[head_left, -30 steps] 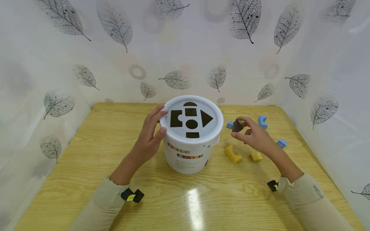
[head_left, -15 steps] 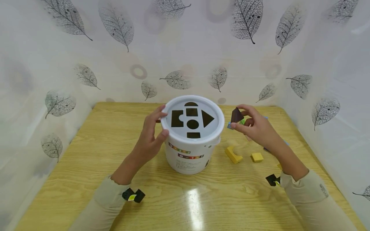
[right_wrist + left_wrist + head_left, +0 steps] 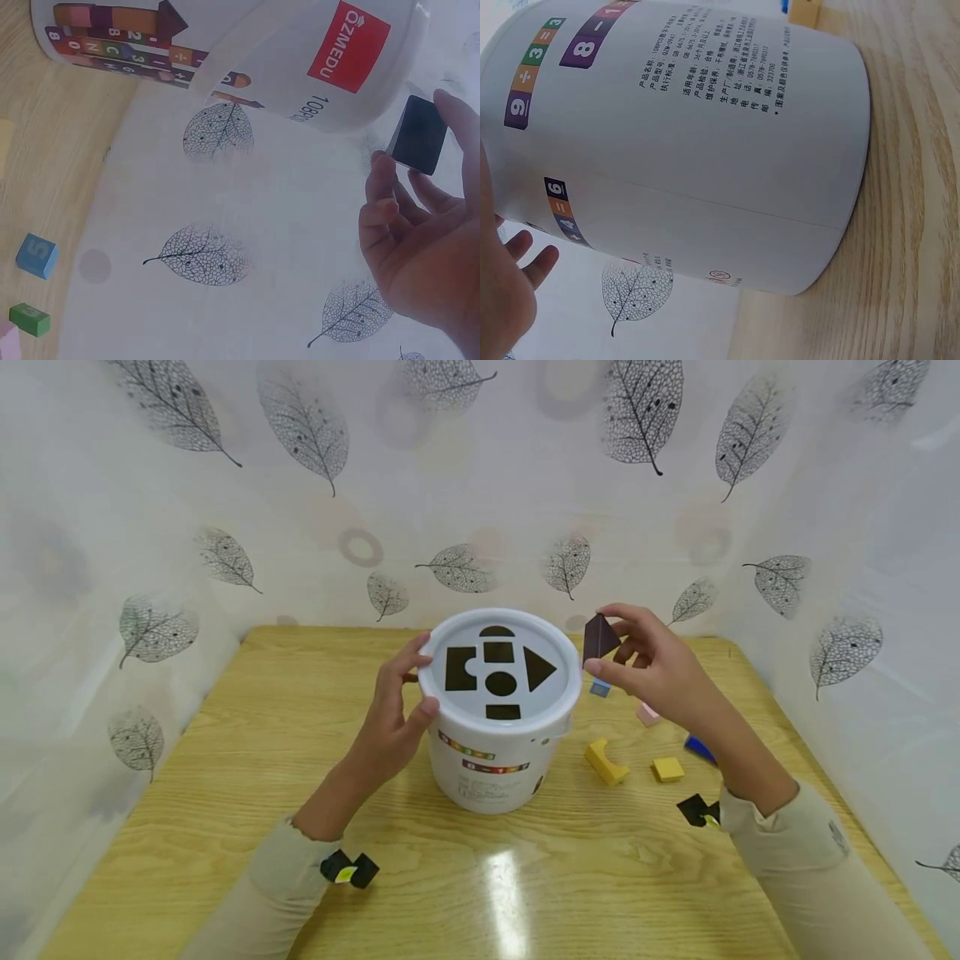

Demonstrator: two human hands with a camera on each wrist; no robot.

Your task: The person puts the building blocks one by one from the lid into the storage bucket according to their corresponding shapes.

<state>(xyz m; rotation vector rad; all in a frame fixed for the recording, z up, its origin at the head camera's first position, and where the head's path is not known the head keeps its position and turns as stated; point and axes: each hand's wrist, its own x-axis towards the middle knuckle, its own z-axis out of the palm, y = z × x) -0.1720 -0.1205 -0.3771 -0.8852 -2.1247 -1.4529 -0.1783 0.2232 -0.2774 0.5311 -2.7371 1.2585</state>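
A white bucket (image 3: 487, 768) stands upright on the table, its white lid (image 3: 551, 693) cut with dark shaped holes, among them a triangle, a circle and rectangles. My left hand (image 3: 386, 714) rests against the left of the lid's rim, thumb on the near side and the other fingers farther back; in the left wrist view its fingertips show beside the bucket wall. My right hand (image 3: 652, 668) pinches a dark triangular block (image 3: 598, 639) between thumb and fingertips, just right of the lid's rim and above the table. In the right wrist view the dark block (image 3: 420, 135) shows a rectangular face.
Right of the bucket lie a yellow arch block (image 3: 605, 763), a yellow square block (image 3: 667, 769), a pink block (image 3: 647, 714), a dark blue block (image 3: 701, 748) and a light blue block (image 3: 600, 687). A green block (image 3: 30, 319) shows in the right wrist view.
My right hand has lifted the dark triangular block up and slightly left, from over the loose blocks to beside the lid's rim. My left hand has stayed on the bucket.
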